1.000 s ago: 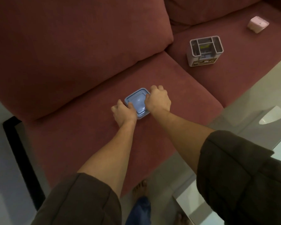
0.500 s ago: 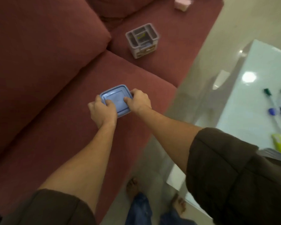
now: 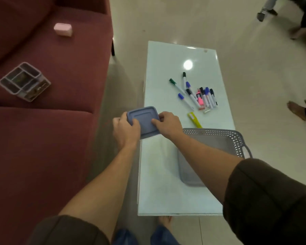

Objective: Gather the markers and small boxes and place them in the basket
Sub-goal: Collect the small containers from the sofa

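Hands, left (image 3: 126, 130) and right (image 3: 168, 125), grip the box (image 3: 143, 121), covering its near corners; right forearm hides part of the basket (image 3: 219, 138).

left hand (image 3: 126, 131), right hand (image 3: 169, 125), gripping apparent box (image 3: 143, 121)

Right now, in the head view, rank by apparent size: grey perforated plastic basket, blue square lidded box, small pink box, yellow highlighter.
1. grey perforated plastic basket
2. blue square lidded box, held nearer the camera
3. small pink box and yellow highlighter: look alike, pink box lies farther; unranked.
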A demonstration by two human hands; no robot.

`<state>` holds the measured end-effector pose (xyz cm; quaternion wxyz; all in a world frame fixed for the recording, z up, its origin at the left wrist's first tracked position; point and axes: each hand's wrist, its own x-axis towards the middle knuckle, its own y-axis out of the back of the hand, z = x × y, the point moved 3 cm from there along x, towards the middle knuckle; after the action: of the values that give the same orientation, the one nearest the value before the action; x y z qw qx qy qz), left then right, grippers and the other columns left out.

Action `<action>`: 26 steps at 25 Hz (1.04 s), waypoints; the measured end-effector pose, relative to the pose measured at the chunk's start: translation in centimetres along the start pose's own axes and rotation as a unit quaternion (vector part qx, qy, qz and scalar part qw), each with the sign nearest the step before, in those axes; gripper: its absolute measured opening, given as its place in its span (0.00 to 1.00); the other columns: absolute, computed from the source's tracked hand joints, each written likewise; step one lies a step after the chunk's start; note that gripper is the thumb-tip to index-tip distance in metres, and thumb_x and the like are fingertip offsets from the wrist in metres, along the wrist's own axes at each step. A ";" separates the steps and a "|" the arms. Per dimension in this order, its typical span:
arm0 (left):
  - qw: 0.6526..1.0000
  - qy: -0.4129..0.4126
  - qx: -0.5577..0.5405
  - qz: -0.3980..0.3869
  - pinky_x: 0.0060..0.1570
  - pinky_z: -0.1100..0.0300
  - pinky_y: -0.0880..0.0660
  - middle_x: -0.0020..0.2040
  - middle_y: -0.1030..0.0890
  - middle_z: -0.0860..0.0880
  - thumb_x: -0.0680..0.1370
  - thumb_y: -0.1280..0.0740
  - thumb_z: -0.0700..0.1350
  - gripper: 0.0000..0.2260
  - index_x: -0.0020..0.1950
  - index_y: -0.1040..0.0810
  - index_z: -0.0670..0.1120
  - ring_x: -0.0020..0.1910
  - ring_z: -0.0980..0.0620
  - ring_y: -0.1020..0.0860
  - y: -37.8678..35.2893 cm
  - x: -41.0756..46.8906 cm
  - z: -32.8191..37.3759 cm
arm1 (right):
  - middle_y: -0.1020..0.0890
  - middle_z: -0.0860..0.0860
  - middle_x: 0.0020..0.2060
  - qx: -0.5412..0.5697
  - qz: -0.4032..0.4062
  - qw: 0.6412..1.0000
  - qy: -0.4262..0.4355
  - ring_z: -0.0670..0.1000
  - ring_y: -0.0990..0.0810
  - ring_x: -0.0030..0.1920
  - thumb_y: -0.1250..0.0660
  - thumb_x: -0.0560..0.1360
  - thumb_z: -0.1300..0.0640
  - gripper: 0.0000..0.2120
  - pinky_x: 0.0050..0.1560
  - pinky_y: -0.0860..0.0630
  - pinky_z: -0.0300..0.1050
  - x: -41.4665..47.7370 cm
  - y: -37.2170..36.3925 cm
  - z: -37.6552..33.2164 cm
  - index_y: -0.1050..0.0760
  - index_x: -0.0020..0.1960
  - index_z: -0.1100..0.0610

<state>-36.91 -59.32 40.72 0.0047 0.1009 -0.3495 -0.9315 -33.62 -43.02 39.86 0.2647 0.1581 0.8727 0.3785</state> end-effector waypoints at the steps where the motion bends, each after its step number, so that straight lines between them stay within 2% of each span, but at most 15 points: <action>1: 1.000 -0.009 -0.003 -0.017 0.57 0.55 0.30 0.63 0.26 0.41 0.80 0.35 0.47 0.19 0.71 0.25 0.46 0.60 0.41 0.24 -1.8 -0.6 1.3 | 0.17 0.54 0.44 0.006 0.014 1.000 -0.014 0.57 0.19 0.47 0.31 0.75 0.47 0.14 0.43 0.26 0.47 0.4 1.3 1.9 0.21 0.49 0.59; 4: 0.998 -0.027 0.000 -0.057 0.52 0.61 0.33 0.61 0.26 0.43 0.81 0.36 0.46 0.15 0.66 0.23 0.45 0.58 0.43 0.23 -6.0 -0.8 3.8 | 0.17 0.55 0.49 0.021 0.038 0.998 -0.037 0.57 0.19 0.51 0.32 0.76 0.48 0.14 0.46 0.26 0.46 1.9 4.0 5.3 0.21 0.54 0.58; 7: 0.996 -0.034 0.015 -0.082 0.52 0.59 0.31 0.59 0.25 0.42 0.81 0.35 0.46 0.11 0.61 0.21 0.45 0.56 0.43 0.23 -9.2 0.3 5.0 | 0.17 0.55 0.53 0.031 0.048 0.998 -0.041 0.58 0.19 0.54 0.33 0.77 0.52 0.14 0.48 0.26 0.46 4.3 5.2 7.4 0.20 0.58 0.60; 11: 0.994 -0.034 0.041 -0.094 0.60 0.53 0.27 0.60 0.25 0.41 0.80 0.34 0.47 0.14 0.65 0.21 0.44 0.58 0.41 0.23 -12.7 3.8 5.7 | 0.16 0.59 0.49 0.019 0.043 0.997 -0.053 0.61 0.19 0.51 0.32 0.77 0.54 0.11 0.47 0.26 0.47 9.4 4.2 9.6 0.18 0.52 0.62; 15: 0.985 -0.039 0.079 -0.148 0.57 0.51 0.24 0.59 0.26 0.43 0.81 0.36 0.49 0.12 0.63 0.23 0.46 0.55 0.41 0.22 -18.2 7.8 5.0 | 0.15 0.60 0.48 -0.019 0.025 0.993 -0.112 0.61 0.19 0.49 0.32 0.76 0.54 0.11 0.47 0.23 0.49 14.4 3.2 11.9 0.18 0.53 0.60; 17: 0.978 -0.041 0.089 -0.184 0.56 0.51 0.25 0.60 0.27 0.44 0.82 0.36 0.49 0.12 0.63 0.24 0.46 0.54 0.41 0.22 -20.8 9.5 4.4 | 0.16 0.60 0.47 -0.050 0.006 0.987 -0.150 0.60 0.21 0.45 0.32 0.76 0.55 0.10 0.44 0.25 0.47 16.4 2.4 13.0 0.19 0.50 0.60; 20: 0.962 -0.052 0.103 -0.248 0.56 0.52 0.24 0.61 0.28 0.44 0.83 0.37 0.49 0.11 0.63 0.25 0.47 0.55 0.41 0.22 -24.1 11.8 3.1 | 0.17 0.60 0.49 -0.080 -0.028 0.974 -0.212 0.60 0.20 0.46 0.32 0.75 0.56 0.09 0.41 0.28 0.45 18.2 1.2 14.6 0.21 0.51 0.61; 24: 0.941 -0.099 0.142 -0.291 0.55 0.50 0.24 0.62 0.27 0.44 0.83 0.40 0.54 0.16 0.67 0.27 0.48 0.57 0.41 0.23 -24.5 13.3 3.2 | 0.19 0.59 0.48 -0.118 -0.058 0.951 -0.278 0.59 0.22 0.44 0.33 0.74 0.55 0.08 0.41 0.27 0.47 19.3 1.6 13.8 0.25 0.48 0.60; 26: 0.949 -0.116 0.146 -0.253 0.56 0.50 0.26 0.64 0.27 0.45 0.84 0.42 0.55 0.19 0.70 0.27 0.47 0.60 0.42 0.24 -22.1 15.6 4.1 | 0.21 0.58 0.50 -0.178 -0.007 0.948 -0.264 0.59 0.21 0.47 0.34 0.74 0.50 0.12 0.44 0.24 0.49 20.2 2.7 11.2 0.25 0.49 0.59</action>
<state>-51.61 -41.23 26.47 -0.2861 0.0772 -0.4428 -0.8462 -43.22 -25.14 28.54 0.5119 0.1969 0.6910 0.4708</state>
